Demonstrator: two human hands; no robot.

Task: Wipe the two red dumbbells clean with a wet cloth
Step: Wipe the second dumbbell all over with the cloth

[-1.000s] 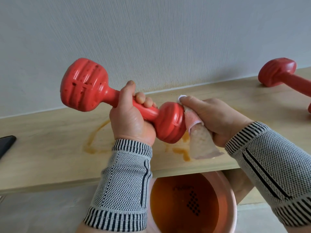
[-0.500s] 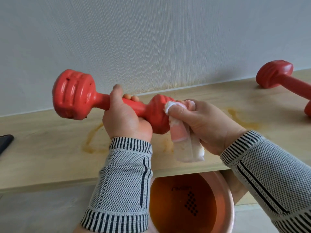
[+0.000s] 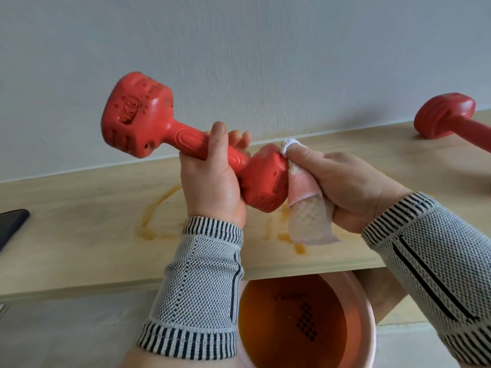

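Observation:
My left hand (image 3: 212,181) grips the handle of a red dumbbell (image 3: 140,120) and holds it in the air above the wooden shelf (image 3: 79,235). Its far head tilts up to the left and its near head points right. My right hand (image 3: 342,187) holds a pink and white cloth (image 3: 305,205) wrapped over a finger and presses it against the near head. The second red dumbbell (image 3: 446,119) lies on the shelf at the far right, partly cut off by the frame edge.
A pink basin (image 3: 369,309) of orange-brown water stands below the shelf's front edge. Orange wet stains (image 3: 151,224) mark the shelf under the hands. A dark flat object (image 3: 10,224) lies at the left edge. A pale wall runs behind the shelf.
The held dumbbell has turned in my left hand, its far head rising and showing a flat face. My right hand has slid the cloth to the upper right edge of the near head.

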